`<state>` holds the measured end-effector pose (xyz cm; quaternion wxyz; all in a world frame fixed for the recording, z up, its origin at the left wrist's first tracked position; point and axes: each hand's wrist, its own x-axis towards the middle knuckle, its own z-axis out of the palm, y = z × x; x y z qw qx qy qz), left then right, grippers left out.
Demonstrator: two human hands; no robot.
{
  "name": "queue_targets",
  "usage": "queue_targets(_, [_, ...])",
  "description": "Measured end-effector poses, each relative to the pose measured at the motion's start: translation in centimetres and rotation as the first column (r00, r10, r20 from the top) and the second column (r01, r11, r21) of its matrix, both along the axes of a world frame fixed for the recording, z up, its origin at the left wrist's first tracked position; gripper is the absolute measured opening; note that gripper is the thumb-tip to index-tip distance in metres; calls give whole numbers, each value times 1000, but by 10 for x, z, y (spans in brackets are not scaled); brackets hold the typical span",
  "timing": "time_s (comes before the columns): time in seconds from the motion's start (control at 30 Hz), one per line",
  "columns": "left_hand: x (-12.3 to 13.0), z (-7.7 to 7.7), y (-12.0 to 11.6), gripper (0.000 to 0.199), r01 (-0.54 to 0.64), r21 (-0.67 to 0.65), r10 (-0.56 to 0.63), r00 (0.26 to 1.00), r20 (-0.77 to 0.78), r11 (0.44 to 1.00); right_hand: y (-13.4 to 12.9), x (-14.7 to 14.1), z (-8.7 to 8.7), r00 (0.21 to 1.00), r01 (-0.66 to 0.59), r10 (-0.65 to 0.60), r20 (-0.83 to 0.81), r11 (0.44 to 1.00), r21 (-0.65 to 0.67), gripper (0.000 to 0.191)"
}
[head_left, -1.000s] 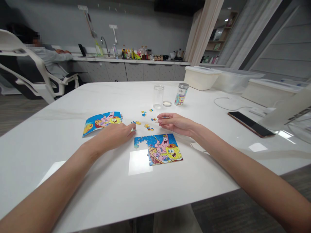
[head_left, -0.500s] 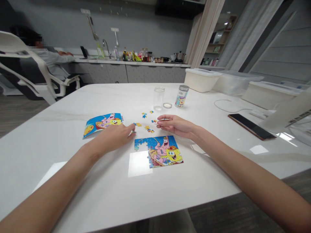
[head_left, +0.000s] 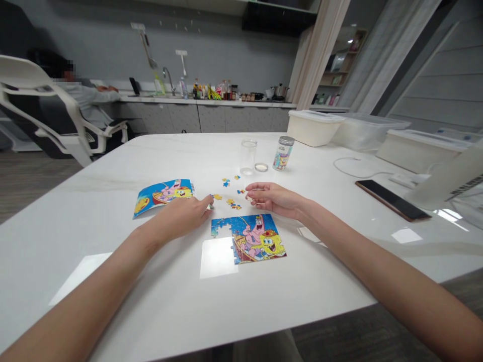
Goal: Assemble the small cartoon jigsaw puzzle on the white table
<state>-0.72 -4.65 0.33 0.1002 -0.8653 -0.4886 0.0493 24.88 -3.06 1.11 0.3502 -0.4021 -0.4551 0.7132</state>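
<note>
A partly joined cartoon puzzle (head_left: pixel 260 239) lies on the white table, with a gap at its lower left. Beyond it are several loose pieces (head_left: pixel 231 202). My left hand (head_left: pixel 188 213) rests left of them, its index fingertip beside a yellow piece (head_left: pixel 216 197); its fingers are closed around something I cannot make out. My right hand (head_left: pixel 273 198) hovers right of the pieces, thumb and fingers pinched on a small pale puzzle piece (head_left: pixel 249 199). The curved reference picture (head_left: pixel 162 195) lies partly behind my left hand.
A clear jar (head_left: pixel 248 157), its lid (head_left: pixel 261 167) and a labelled canister (head_left: pixel 283 153) stand farther back. A phone (head_left: pixel 392 200), cable and plastic boxes (head_left: pixel 315 128) are at the right. Someone sits in a chair (head_left: pixel 71 120) at the back left.
The view has tilted slightly, so the table things appear a little lower. Both hands stay nearly in place, and the left fingers have drawn slightly closer together.
</note>
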Motion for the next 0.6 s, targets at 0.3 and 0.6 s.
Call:
queue_targets(0.3, [2, 0, -1, 32, -1, -11, 1, 1000, -10, 1000, -1, 0, -2, 1000, 10, -10, -16, 1000, -13, 24])
queue_targets(0.6, [3, 3, -2, 27, 39, -43, -40, 999, -26, 998, -1, -1, 2, 1000, 10, -10, -6, 1000, -5, 14])
